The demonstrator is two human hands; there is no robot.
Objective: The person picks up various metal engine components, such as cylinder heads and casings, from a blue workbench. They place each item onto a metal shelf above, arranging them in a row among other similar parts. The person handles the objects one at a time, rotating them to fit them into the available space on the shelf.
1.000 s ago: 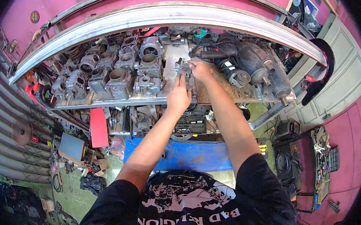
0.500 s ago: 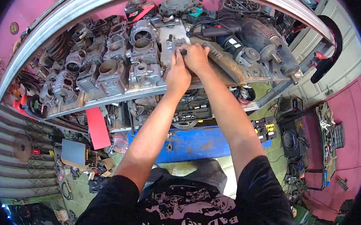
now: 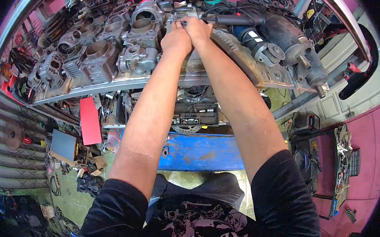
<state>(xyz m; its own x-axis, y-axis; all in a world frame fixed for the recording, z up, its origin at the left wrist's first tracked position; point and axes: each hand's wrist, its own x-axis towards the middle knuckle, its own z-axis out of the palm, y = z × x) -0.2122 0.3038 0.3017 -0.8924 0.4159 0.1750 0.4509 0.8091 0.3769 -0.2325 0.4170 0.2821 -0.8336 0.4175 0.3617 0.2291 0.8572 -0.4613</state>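
My left hand and my right hand meet over the upper shelf, with arms stretched far forward. Their fingers are bent together around a small dark piece, mostly hidden by the hands, whose kind I cannot make out. Just beyond the fingertips lies a grey metal part. Left of my left hand stand engine cylinder blocks and a carburetor. To the right of my right hand, a long brown bar lies slanted on the shelf, next to a blue angle grinder.
Mufflers fill the shelf's right end. A metal frame borders the shelf. Below are a socket tray, a hanging red panel and a blue bench. Boxes and clutter lie on the floor at left.
Both hands have reached farther forward over the shelf, still close together. The view has shifted, so the shelf and its parts appear nearer. The small dark piece is now more hidden.
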